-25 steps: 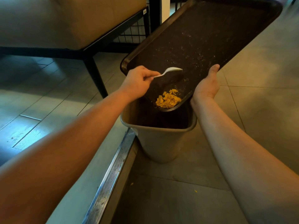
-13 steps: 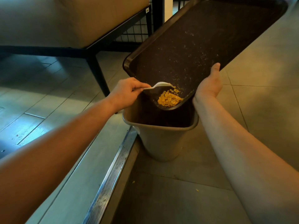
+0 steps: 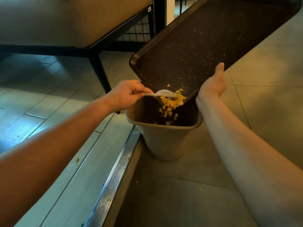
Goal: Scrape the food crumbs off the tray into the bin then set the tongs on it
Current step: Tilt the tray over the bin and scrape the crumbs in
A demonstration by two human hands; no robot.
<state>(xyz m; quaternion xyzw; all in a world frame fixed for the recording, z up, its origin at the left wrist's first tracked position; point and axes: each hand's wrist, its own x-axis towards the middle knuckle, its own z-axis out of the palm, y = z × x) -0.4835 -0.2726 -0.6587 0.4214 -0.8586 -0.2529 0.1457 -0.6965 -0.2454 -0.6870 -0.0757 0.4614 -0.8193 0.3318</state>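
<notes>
Two hands in view, both busy. Right hand (image 3: 211, 86) grips the near long edge of the tray (image 3: 205, 40), thumb lying up along the rim, fingers hidden under it. The tray is dark, tilted steeply, its lowest corner hanging just over the open bin (image 3: 165, 141). Left hand (image 3: 126, 94) pinches the handle of a white spoon (image 3: 164, 94), bowl of the spoon at that low corner, touching the yellow crumbs (image 3: 172, 100). Part of the crumb pile sits at the tray lip, part is mid-air inside the bin mouth, blurred. Fine pale specks are scattered over the rest of the tray surface. The bin is beige and stands on the tile floor (image 3: 262, 99) beside a metal floor strip (image 3: 114, 177). A few stray crumbs lie on the floor near the bin. A black-framed bench (image 3: 65, 22) stands behind left. Tongs not seen.
</notes>
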